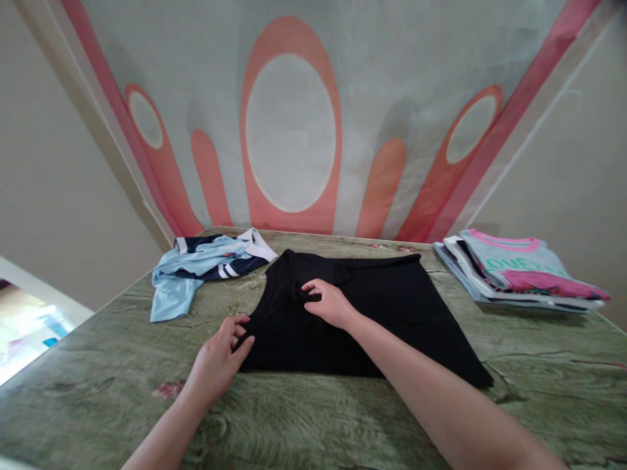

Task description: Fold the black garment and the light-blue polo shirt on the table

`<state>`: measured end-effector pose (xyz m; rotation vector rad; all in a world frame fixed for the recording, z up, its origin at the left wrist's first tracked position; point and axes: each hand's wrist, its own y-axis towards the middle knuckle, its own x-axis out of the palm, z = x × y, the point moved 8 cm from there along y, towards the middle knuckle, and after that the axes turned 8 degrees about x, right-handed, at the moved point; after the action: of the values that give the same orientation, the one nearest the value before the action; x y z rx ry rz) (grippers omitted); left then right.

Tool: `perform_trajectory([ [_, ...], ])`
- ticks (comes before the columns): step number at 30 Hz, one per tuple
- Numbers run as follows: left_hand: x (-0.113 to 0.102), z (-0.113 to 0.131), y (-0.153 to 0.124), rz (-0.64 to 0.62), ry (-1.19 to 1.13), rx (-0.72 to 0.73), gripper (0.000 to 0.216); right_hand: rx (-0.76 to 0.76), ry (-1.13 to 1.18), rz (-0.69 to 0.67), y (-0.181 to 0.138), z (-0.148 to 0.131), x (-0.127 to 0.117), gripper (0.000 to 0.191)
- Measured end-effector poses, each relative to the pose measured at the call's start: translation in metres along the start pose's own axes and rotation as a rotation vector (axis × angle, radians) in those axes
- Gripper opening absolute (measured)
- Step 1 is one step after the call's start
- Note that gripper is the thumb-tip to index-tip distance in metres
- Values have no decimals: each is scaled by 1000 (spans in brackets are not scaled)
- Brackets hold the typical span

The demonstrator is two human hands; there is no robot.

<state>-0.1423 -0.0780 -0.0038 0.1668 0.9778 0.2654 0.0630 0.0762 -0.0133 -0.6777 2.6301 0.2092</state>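
Observation:
A black shirt (392, 307) lies spread in front of me, its curved edge on the left and its wide straight end to the right. My left hand (228, 349) is at the near left corner, thumb and fingers closed on the shirt's edge. Reaching over the middle of the shirt, my right hand (329, 303) pinches a raised fold of the black cloth between thumb and fingers. Some cloth beneath the right hand is bunched, and its layers are hard to tell apart.
On the far left lies a crumpled light blue and navy shirt (210, 258) with white trim. A stack of folded clothes (529, 271) sits at the right, a grey and pink shirt on top. The wood-patterned tabletop (274, 424) meets a patterned backdrop (362, 85) behind.

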Motion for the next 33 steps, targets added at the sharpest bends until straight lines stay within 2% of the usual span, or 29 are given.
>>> perform_trajectory([
  [3, -1, -2, 1, 27, 15, 3, 29, -91, -47, 100, -5, 0, -8, 33],
  [6, -4, 2, -1, 43, 99, 50, 27, -60, -229, 192, -7, 7, -15, 34],
  [10, -14, 29, -1, 4, 271, 187, 27, -56, -363, 215, -8, 5, -16, 34],
  [13, -14, 61, 16, -28, 272, 293, 31, -43, -371, 212, -8, 4, -16, 31],
  [16, 7, 81, 54, -65, 152, 330, 34, -11, -337, 211, -7, 5, -17, 29],
  [19, 41, 74, 94, -56, 142, 240, 37, 28, -239, 159, -2, 7, -17, 29],
  [22, 64, 59, 114, -15, 152, 183, 34, 72, -163, 77, 4, 7, -21, 29],
  [28, 66, 46, 112, 45, 164, 187, 30, 113, -31, -3, -6, 19, -46, 37],
  [33, 67, 46, 113, 35, 109, 181, 24, 2, 154, -35, -24, 27, -49, 38],
])
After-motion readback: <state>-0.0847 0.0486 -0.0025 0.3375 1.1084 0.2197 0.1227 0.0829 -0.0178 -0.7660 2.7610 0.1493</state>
